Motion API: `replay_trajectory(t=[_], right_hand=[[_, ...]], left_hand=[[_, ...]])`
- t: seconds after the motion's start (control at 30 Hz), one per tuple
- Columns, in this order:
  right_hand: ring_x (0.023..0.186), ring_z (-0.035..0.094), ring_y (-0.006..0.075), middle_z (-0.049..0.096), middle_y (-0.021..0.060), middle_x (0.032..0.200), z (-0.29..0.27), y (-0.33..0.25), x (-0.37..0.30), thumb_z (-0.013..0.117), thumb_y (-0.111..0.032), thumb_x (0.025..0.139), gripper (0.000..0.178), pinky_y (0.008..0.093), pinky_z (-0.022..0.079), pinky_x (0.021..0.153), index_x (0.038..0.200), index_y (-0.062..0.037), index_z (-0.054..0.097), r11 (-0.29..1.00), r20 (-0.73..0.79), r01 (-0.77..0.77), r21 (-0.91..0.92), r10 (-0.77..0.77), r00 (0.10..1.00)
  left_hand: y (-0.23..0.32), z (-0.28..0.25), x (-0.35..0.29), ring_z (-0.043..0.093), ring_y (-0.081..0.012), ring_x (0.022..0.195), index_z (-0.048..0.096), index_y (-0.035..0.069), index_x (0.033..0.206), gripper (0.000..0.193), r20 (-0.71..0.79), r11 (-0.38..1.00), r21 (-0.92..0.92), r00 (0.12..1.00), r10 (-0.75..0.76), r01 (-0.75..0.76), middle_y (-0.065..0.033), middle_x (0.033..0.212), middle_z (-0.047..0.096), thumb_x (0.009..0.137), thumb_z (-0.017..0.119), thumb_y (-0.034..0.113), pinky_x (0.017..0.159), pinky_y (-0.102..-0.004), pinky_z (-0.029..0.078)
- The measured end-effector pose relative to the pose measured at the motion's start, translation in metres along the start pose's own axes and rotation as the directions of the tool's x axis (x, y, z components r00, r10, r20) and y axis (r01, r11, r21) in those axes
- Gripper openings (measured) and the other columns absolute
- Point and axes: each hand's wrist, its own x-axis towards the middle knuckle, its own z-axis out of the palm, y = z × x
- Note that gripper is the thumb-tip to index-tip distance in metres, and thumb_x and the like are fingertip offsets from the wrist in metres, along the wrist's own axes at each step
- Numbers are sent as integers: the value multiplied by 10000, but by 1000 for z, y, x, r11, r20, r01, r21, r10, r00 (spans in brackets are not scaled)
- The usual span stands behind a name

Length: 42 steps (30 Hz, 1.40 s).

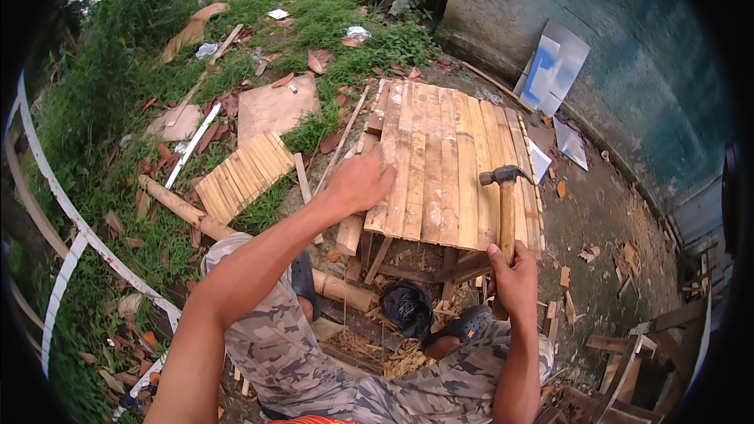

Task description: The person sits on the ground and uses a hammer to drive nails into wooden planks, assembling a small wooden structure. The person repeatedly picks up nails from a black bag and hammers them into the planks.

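Note:
In front of me stands a low table-like frame topped with light brown slats [428, 161], laid side by side and stained with pale spots. My left hand [357, 182] rests on the left edge of this top, its thumb and fingers lying over the outer slats; some fingertips are hidden. My right hand [514, 279] grips the wooden handle of a claw hammer [507, 208] near its lower end. The hammer is upright, its dark metal head raised above the right part of the slats. Below the top, a black plastic bag [407, 308] sits open between my feet, apparently with nails inside.
A smaller slatted panel [245, 175] leans on a bamboo pole [184, 208] at the left. A flat board [276, 110] lies on the grass behind it. A blue-green wall [628, 55] bounds the right, with a blue-white sheet [555, 67] against it. Scrap wood [628, 369] is piled lower right.

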Motion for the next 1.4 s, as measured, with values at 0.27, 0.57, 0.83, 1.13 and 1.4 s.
replay_trajectory(t=[0.27, 0.57, 0.83, 1.13, 1.4], right_hand=[[465, 537, 104, 581, 41, 651, 1, -1, -2, 675, -246, 974, 295, 290, 422, 434, 1032, 37, 615, 1000, -3, -1, -7, 1, 1000], [449, 521, 90, 542, 3, 643, 3, 3, -2, 676, -247, 990, 281, 271, 414, 419, 1005, 22, 597, 997, -34, 76, -23, -77, 996], [522, 601, 195, 624, 122, 660, 1, 7, -2, 696, -259, 950, 332, 363, 465, 522, 1054, 48, 623, 994, -40, 47, -99, -51, 998], [522, 604, 208, 624, 132, 654, 2, 5, -5, 693, -269, 949, 344, 376, 472, 533, 1055, 49, 617, 1000, -19, 15, -12, -15, 1000], [710, 666, 344, 675, 227, 785, 2, 12, 0, 675, -288, 949, 382, 429, 509, 687, 1092, 63, 630, 985, -38, 134, -108, -139, 990]], left_hand=[[-1, 3, 11, 514, -419, 1290, 502, -78, 1395, 675, -168, 983, 156, 979, 118, -92, -288, 1429, 501, 940, 589, 413, 1045, -502, 446], [1, 20, 51, 226, -382, 1532, 237, -35, 1578, 818, 60, 971, 231, 997, 45, -58, -259, 1641, 233, 1002, 447, 507, 1246, -494, 194], [-5, 24, 54, 79, -355, 1572, 164, 9, 1611, 783, 98, 992, 123, 995, -20, 8, -215, 1689, 104, 1036, 353, 506, 1260, -519, 106], [-8, 28, 56, 22, -381, 1572, 148, 32, 1621, 770, 86, 992, 97, 992, -89, 80, -204, 1696, 88, 1046, 324, 512, 1260, -519, 55], [-12, 29, 61, -24, -359, 1576, 102, -19, 1611, 897, 103, 990, 80, 987, -120, 112, -216, 1697, 41, 1014, 335, 610, 1264, -503, 30]])
